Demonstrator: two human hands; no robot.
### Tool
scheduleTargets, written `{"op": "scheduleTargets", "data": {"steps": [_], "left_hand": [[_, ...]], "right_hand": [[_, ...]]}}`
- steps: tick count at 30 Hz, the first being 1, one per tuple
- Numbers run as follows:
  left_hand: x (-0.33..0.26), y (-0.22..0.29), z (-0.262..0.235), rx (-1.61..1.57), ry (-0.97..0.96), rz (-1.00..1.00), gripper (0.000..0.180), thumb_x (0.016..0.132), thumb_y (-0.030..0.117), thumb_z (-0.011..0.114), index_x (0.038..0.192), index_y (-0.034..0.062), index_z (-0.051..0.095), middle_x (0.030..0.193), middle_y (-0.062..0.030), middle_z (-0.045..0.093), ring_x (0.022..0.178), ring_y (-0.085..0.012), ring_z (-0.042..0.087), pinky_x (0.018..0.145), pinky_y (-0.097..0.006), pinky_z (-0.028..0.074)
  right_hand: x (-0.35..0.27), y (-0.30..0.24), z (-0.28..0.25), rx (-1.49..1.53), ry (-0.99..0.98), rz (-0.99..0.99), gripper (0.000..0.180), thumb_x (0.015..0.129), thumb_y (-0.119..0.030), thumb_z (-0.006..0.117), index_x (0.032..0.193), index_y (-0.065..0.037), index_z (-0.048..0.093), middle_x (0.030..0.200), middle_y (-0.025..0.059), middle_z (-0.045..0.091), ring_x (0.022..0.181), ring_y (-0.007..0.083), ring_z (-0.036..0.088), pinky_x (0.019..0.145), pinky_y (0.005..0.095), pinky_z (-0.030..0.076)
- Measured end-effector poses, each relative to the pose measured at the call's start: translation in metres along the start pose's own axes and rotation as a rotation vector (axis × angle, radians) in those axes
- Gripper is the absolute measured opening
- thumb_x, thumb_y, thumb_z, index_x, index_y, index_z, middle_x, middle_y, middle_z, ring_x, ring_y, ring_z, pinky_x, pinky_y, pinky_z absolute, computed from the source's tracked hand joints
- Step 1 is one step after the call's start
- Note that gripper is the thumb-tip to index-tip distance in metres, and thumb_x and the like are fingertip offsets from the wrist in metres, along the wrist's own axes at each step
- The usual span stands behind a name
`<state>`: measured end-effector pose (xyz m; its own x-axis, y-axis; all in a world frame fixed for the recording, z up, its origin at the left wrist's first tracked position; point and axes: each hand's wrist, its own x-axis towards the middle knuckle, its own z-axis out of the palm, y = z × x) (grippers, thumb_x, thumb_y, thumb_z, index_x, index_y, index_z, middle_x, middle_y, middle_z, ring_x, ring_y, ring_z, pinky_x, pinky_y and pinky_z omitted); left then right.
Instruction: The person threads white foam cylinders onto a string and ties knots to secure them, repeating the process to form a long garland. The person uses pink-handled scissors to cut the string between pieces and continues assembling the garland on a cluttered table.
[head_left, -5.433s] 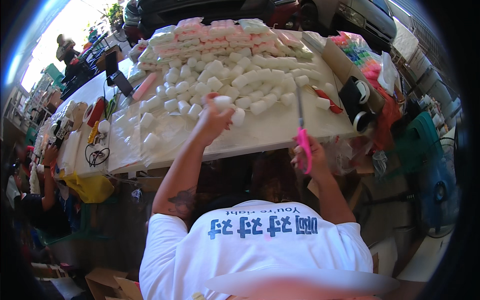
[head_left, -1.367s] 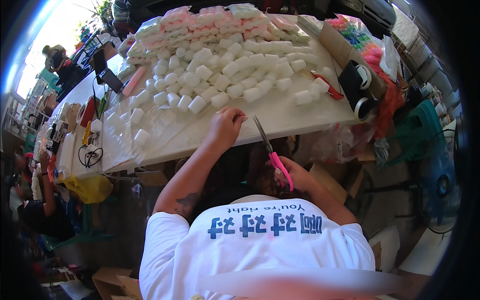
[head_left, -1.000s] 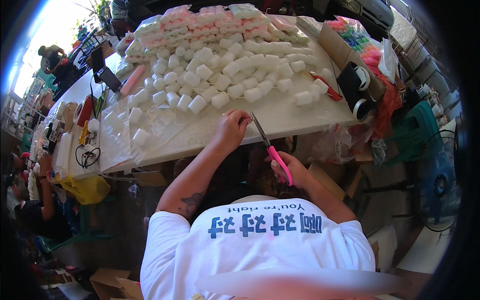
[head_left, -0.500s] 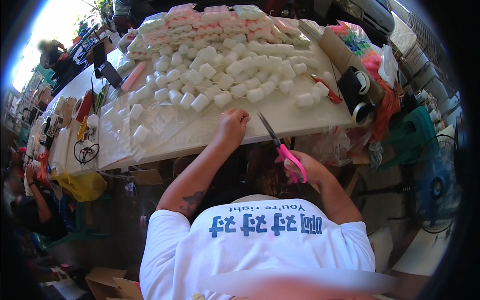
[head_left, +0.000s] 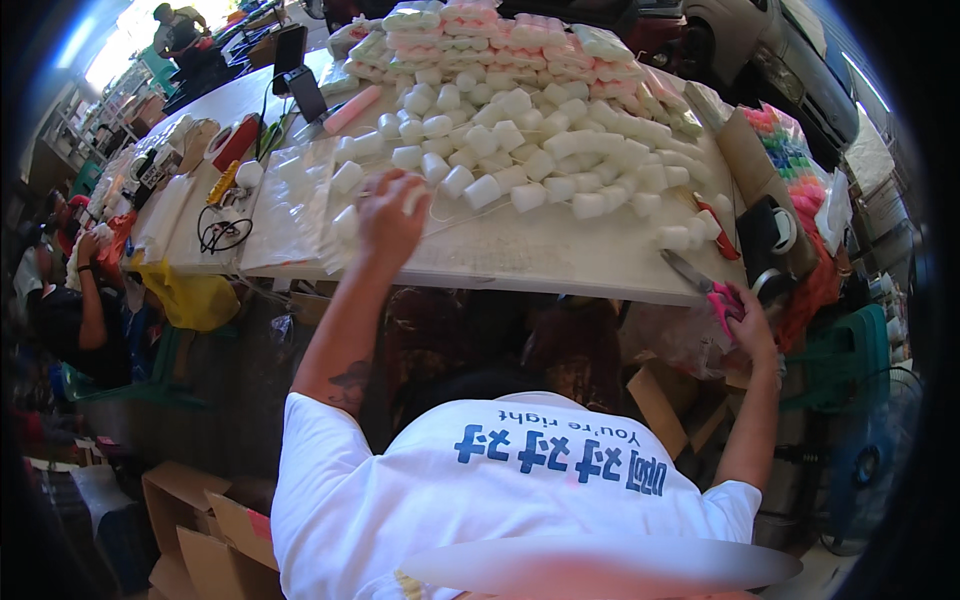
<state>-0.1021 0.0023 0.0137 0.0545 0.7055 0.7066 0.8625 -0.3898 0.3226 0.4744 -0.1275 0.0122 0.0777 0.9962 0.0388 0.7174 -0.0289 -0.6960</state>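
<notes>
White cylinders [head_left: 540,163] heaped on the worktop [head_left: 500,245] between 12 and 1 o'clock from mid-view, many apparently strung on thin pale cord, none in the heap visibly wrapped. By the heap's lower edge at about half past 10, left hand [head_left: 392,222] with fingers curled and something white showing at the fingertips; cannot tell whether pinched there or only lying behind. At 3 o'clock, right hand [head_left: 748,318] just past the worktop's near edge, grip closed around the pink handles of scissors [head_left: 712,288], blades pointing toward 10 o'clock over the surface and apparently together. Just above those blades, a short row of cylinders [head_left: 688,232] set apart from the heap, beside a red-handled tool [head_left: 720,232]. Seems partway along: behind the heap at 12 o'clock, pink and pale green wrapped packs [head_left: 530,35] already stacked in layers; in front, a large share of white cylinders left unwrapped. At 10 o'clock, clear plastic [head_left: 290,205] lying flat, with a pink roll [head_left: 352,110] farther back toward 11. Farther out, multicoloured packs [head_left: 780,145] at 2 o'clock, a yellow bag [head_left: 190,298] at 9, and cardboard boxes [head_left: 215,560] near 8.
</notes>
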Motion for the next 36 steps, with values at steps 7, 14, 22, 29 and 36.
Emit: {"op": "scheduleTargets", "data": {"steps": [7, 14, 22, 29, 36], "left_hand": [[-0.009, -0.068, -0.065, 0.073, -0.52, -0.392, 0.059, 0.078, 0.027, 0.071, 0.13, 0.0054, 0.051, 0.125, -0.0171, 0.053, 0.118, -0.0368, 0.05, 0.101, -0.041, 0.041], [-0.014, -0.07, -0.066, -0.752, -0.373, -0.557, 0.053, 0.078, 0.007, 0.071, 0.127, 0.0052, 0.05, 0.123, -0.0095, 0.054, 0.107, -0.0205, 0.056, 0.091, -0.03, 0.046], [-0.016, -0.019, -0.058, -1.109, -0.187, -0.345, 0.052, 0.078, -0.008, 0.068, 0.121, 0.0071, 0.044, 0.115, -0.0046, 0.055, 0.101, -0.0146, 0.056, 0.09, -0.028, 0.048], [-0.009, -0.012, -0.057, -1.368, -0.02, -0.698, 0.037, 0.083, -0.002, 0.066, 0.109, 0.0069, 0.042, 0.106, -0.0096, 0.056, 0.095, -0.0201, 0.062, 0.086, -0.033, 0.052], [-0.031, -0.027, -0.062, -1.448, -0.109, -1.011, 0.025, 0.091, 0.016, 0.06, 0.103, 0.0068, 0.041, 0.099, -0.0141, 0.059, 0.09, -0.0246, 0.065, 0.073, -0.033, 0.054]], "right_hand": [[0.061, 0.007, -0.011, -0.334, -0.031, -0.052, 0.057, 0.073, 0.012, 0.061, 0.127, -0.005, 0.053, 0.116, 0.017, 0.059, 0.11, 0.0306, 0.058, 0.097, 0.035, 0.045], [0.043, -0.031, -0.009, -0.459, -0.137, 0.006, 0.066, 0.07, 0.007, 0.067, 0.132, -0.011, 0.051, 0.118, 0.0166, 0.055, 0.112, 0.0331, 0.054, 0.097, 0.0354, 0.044], [0.012, -0.055, 0.006, -0.574, -0.044, 0.044, 0.059, 0.075, -0.001, 0.065, 0.131, -0.014, 0.052, 0.114, 0.0187, 0.052, 0.109, 0.0342, 0.055, 0.094, 0.0372, 0.045], [-0.002, -0.061, -0.001, -0.55, -0.115, 0.05, 0.06, 0.074, 0.001, 0.061, 0.132, -0.01, 0.05, 0.114, 0.0196, 0.058, 0.104, 0.0314, 0.06, 0.091, 0.0347, 0.047], [-0.027, -0.062, 0.001, 0.104, -0.292, 0.234, 0.064, 0.074, -0.003, 0.066, 0.134, -0.008, 0.046, 0.1, 0.0105, 0.063, 0.091, 0.0218, 0.062, 0.084, 0.0313, 0.049]]}}
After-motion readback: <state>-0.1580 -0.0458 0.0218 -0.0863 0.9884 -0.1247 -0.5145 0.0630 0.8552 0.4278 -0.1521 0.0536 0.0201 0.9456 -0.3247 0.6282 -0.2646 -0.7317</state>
